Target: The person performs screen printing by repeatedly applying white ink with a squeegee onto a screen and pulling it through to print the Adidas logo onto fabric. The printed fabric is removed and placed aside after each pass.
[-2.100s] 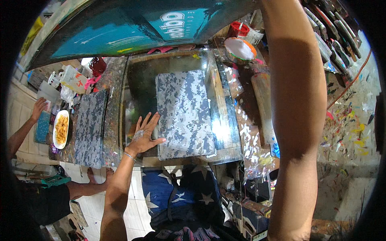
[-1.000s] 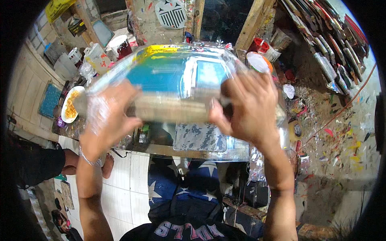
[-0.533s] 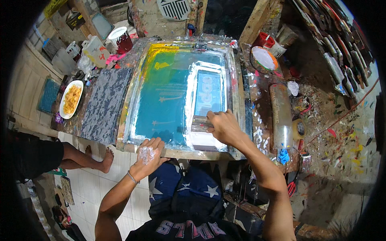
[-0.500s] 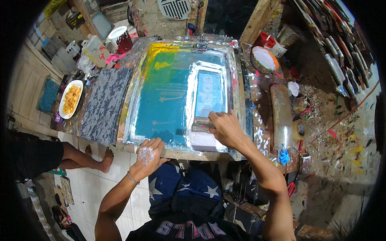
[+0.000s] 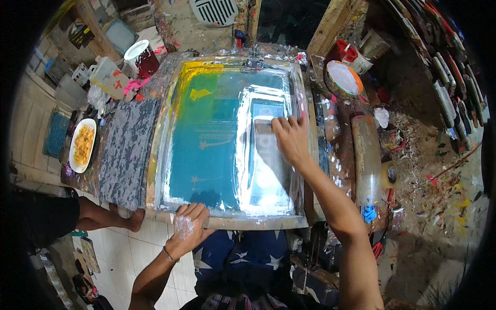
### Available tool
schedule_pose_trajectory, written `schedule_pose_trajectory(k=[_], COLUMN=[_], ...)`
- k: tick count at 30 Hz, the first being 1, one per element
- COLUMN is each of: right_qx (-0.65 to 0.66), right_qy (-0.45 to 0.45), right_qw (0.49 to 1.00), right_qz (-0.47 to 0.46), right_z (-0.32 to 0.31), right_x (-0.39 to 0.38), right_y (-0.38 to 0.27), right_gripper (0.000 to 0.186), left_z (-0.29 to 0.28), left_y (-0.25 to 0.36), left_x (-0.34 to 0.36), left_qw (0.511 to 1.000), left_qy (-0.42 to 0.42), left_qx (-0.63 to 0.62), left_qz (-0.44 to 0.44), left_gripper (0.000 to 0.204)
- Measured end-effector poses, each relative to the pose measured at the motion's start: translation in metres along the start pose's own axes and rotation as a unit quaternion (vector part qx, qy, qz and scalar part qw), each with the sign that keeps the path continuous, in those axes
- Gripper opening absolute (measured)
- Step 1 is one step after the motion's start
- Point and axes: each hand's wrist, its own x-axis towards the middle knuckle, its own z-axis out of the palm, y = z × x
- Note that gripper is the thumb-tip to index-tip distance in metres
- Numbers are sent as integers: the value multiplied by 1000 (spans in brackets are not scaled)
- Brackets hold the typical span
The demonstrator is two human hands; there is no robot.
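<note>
a: in the head view, where is the squeegee?
b: the squeegee (image 5: 264, 122) sits on the right part of the screen frame (image 5: 258, 223), inside a white-inked border. the right hand (image 5: 293, 135) has it by its right end.
a: and those fingers?
b: bent and close together over the handle; i can't tell where the thumb presses.
a: the left hand (image 5: 188, 227)?
b: on the frame's near edge, toward the left corner, fingers side by side, thumb off to the right. i can't tell whether it grips.
a: what gets in the way of seeing?
b: the right hand covers part of the squeegee and mesh, and the frame hides most of what is under it.
a: what's around?
b: on the left, a camouflage sheet (image 5: 126, 150) just beside the frame, a plate of food (image 5: 93, 126) past it, then a jug (image 5: 107, 77) and a dark red paint bucket (image 5: 143, 63) farther back. on the right, a round tray (image 5: 342, 78), a clear cylinder (image 5: 367, 150) and a blue cloth (image 5: 368, 213). another person's leg (image 5: 106, 216) is at the lower left.
</note>
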Motion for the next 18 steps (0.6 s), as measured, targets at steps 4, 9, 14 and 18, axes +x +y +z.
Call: schedule_pose_trajectory(k=[4,9,14,18], right_qx=[41,58,46,49], right_qy=[-109,-117,-170,-183], right_qw=[993,991,984,982], right_qz=[0,10,30,1], right_z=[1,4,22,-32], right_x=[73,124,108,29], right_y=[40,63,57,7], right_gripper=[21,21,36,29], left_z=[7,12,11,9], left_y=[-7,-12,-11,-9], left_x=[1,0,0,1], left_qw=[999,999,998,999], left_qy=[-4,-16,-22,-18], left_qx=[-31,-46,-44,-42], left_qz=[-13,-24,-31,-27], left_gripper=[48,47,46,47])
